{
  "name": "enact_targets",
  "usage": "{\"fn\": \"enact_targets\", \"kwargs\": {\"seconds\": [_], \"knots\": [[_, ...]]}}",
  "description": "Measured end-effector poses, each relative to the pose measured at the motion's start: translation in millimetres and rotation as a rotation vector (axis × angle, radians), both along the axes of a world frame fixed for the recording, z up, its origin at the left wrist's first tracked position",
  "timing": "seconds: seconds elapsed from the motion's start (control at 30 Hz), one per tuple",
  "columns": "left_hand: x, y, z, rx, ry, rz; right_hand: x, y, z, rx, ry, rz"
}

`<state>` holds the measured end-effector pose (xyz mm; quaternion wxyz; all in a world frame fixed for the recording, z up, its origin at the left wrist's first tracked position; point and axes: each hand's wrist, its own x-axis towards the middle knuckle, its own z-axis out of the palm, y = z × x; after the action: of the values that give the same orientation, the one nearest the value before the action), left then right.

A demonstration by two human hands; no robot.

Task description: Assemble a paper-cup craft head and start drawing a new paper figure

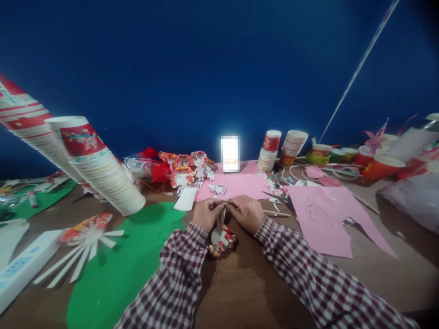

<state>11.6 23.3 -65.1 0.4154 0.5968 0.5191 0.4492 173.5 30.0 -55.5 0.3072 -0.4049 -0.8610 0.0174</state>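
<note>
In front of me is a cut paper cup [218,235] with a pale round base and red, yellow and white curled strips along its edge. One pale strip [223,216] stands up from it, and both hands meet at its top end. My left hand [206,215] pinches that end between thumb and fingers. Pressed against the same spot, my right hand [247,213] has its fingertips closed on the strip too. To the left lies another cut cup [92,234], its white strips fanned out and partly uncurled.
Tall stacks of paper cups [103,167] lean at the left, beside green paper [137,269] and a power strip [29,265]. Finished paper figures [199,167], a bright screen [230,154] and scissors [279,197] are behind my hands. Pink paper [320,219] lies right.
</note>
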Motion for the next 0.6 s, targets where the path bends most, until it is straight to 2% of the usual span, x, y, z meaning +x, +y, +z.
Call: {"fn": "enact_targets", "kwargs": {"seconds": [0.3, 0.6], "knots": [[3.9, -3.5, 4.1, -0.003, -0.004, 0.006, -0.1, 0.0, 2.0, 0.026, -0.004, -0.04], [1.9, -3.0, 2.5, -0.062, 0.131, 0.037, -0.6, -1.4, 0.9, 0.04, 0.008, -0.045]]}}
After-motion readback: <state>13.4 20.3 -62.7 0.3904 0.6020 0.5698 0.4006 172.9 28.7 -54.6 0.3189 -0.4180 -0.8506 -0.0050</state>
